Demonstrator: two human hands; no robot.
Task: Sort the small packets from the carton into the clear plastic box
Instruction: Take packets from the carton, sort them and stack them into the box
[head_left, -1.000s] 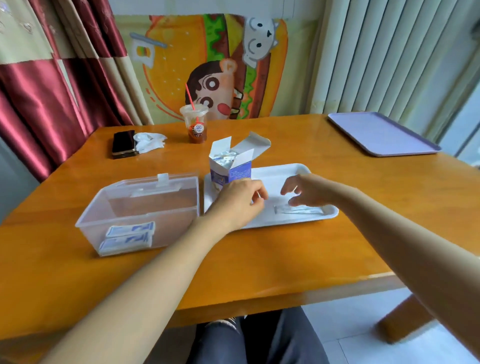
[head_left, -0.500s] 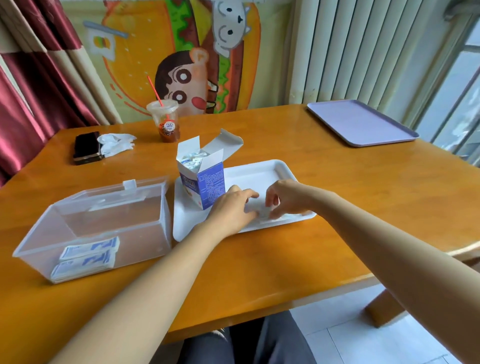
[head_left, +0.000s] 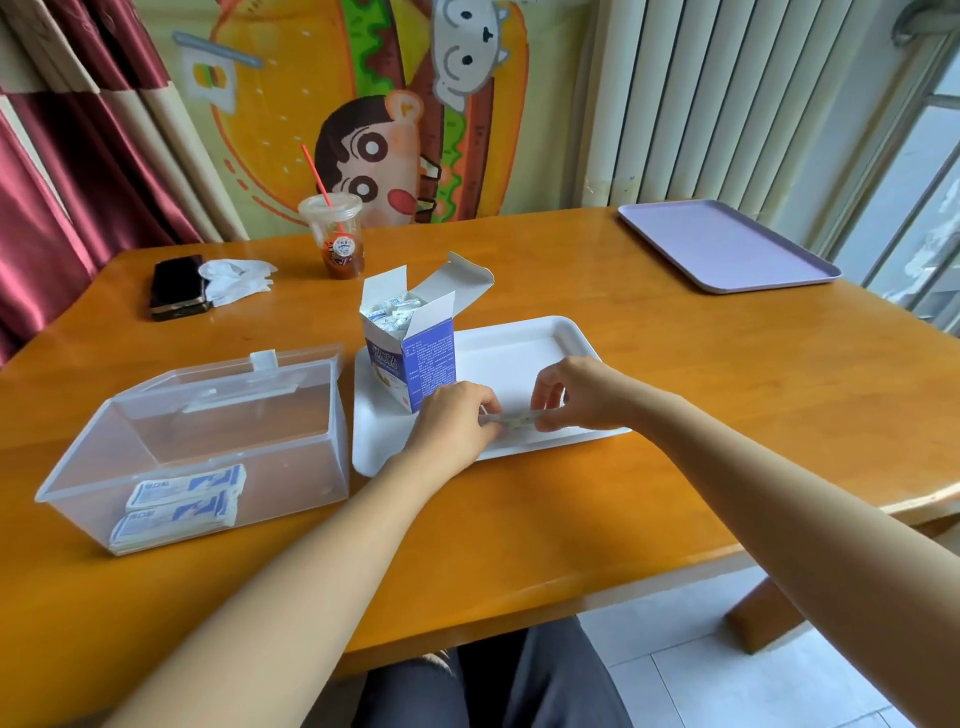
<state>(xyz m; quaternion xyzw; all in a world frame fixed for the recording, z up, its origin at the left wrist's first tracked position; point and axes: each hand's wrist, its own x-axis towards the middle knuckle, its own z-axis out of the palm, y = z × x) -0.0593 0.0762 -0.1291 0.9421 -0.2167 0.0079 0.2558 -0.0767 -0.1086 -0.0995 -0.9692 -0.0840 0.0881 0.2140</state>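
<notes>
An open blue-and-white carton (head_left: 410, 353) full of small packets stands upright on the left part of a white tray (head_left: 540, 338). Just in front of it, my left hand (head_left: 452, 421) and my right hand (head_left: 582, 395) pinch the two ends of one small packet (head_left: 514, 420), held edge-on just above the tray. Left of the tray sits the clear plastic box (head_left: 208, 441) with its lid tipped back. Packets (head_left: 182, 501) lie stacked in two short piles against its near wall.
On the orange wooden table (head_left: 519, 519) a plastic cup (head_left: 335, 234) with a red straw stands behind the carton. A black phone (head_left: 176, 286) and crumpled tissue (head_left: 236, 278) lie at far left. A lilac tray (head_left: 727, 244) rests at far right.
Both hands have come together over the tray's near edge and lifted one packet between their fingertips. The camera has swung right and closer.
</notes>
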